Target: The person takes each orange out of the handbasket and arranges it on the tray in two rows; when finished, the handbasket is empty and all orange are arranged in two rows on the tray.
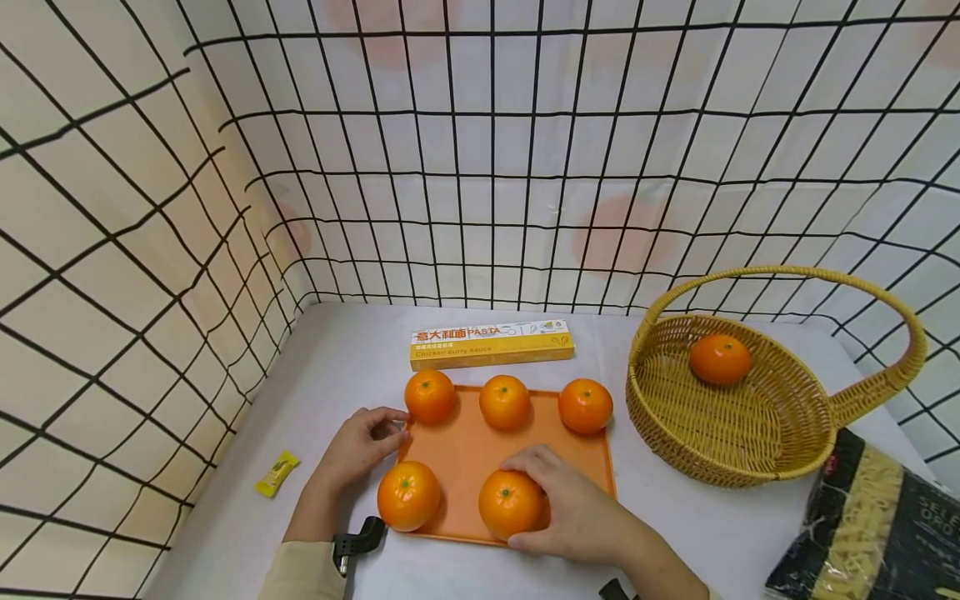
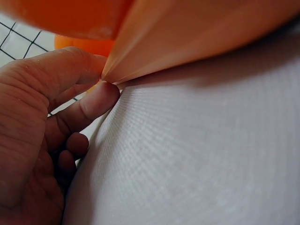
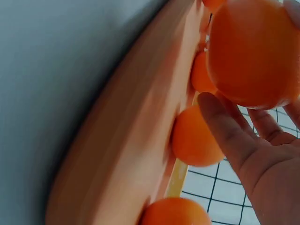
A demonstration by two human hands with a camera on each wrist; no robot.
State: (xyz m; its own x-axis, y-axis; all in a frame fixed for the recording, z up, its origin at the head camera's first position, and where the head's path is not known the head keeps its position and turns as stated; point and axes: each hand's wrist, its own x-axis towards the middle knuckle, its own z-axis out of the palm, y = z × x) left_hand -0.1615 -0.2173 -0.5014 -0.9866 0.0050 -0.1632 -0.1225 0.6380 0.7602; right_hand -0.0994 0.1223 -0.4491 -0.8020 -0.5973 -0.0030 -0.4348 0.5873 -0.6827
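Note:
An orange tray (image 1: 465, 458) lies on the white table with three oranges along its far edge and two at its near side. My left hand (image 1: 362, 446) pinches the tray's left edge between thumb and finger, as the left wrist view shows at the tray corner (image 2: 154, 51). Close by that hand are the far-left orange (image 1: 430, 397) and the near-left orange (image 1: 408, 497). With my right hand (image 1: 573, 508) I hold the near-right orange (image 1: 511, 503), fingers curled round its right side. In the right wrist view this orange (image 3: 255, 56) appears above the fingers.
Behind the tray lies a yellow pasta box (image 1: 491, 345). A wicker basket (image 1: 652, 417) with a tall handle stands at the right, one orange (image 1: 720, 359) inside. A black pasta bag (image 1: 862, 525) lies before it. A small yellow packet (image 1: 277, 474) is at left. Black wire grid (image 1: 492, 167) surrounds the table.

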